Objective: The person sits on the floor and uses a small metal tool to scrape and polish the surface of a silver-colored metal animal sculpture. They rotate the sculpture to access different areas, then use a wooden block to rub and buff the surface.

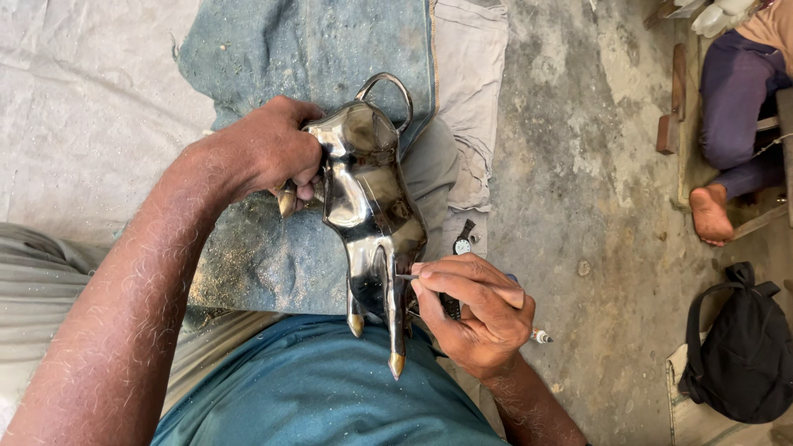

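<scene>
The left hand [268, 153] grips one end of a polished metal animal figure [372, 206], fingers closed around it near a brass-tipped leg. The figure lies across the person's lap on a blue cloth [306, 49], its curled tail loop [388, 87] pointing away and two brass-tipped legs [395, 330] pointing toward the body. The right hand [475, 318] holds a thin tool [450, 306], fingers pinched shut on it (the grip is pen-like), with the tip touching the figure by the legs. A wristwatch [462, 242] lies on grey cloth just beside the figure. Well apart on the concrete floor [578, 165], a black bag [739, 347] sits near another person's bare foot [712, 213].
</scene>
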